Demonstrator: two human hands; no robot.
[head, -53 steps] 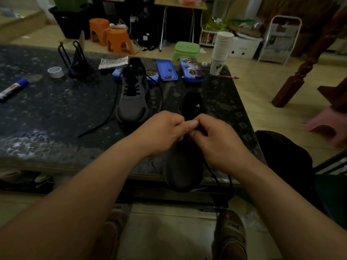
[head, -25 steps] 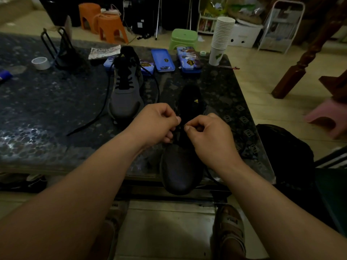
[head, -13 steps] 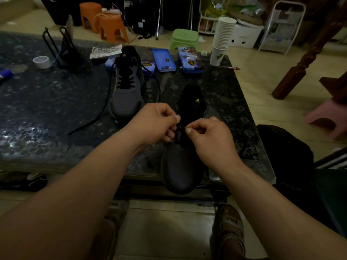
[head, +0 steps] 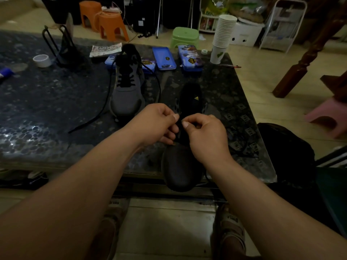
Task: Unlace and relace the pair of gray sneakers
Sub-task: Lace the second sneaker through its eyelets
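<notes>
Left hand (head: 155,124) and right hand (head: 206,135) — parted slightly.

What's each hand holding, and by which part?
Left hand and right hand both pinch the black lace over the near sneaker; which stretch cannot be told.

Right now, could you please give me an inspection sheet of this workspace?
Surface: dark speckled table, glossy.
Job's things: far sneaker laced, its far lace trailing loose on the table; near sneaker has its toe overhanging the near edge.
Clutter: tape roll, marker, black stand, paper, blue tins, cup stack.
Hands: left hand and right hand both pinch the near lace.
Cables: power strip on an orange stool, beyond the table.
Surroundings: green stool, pink stool, black bag beside the table.
</notes>
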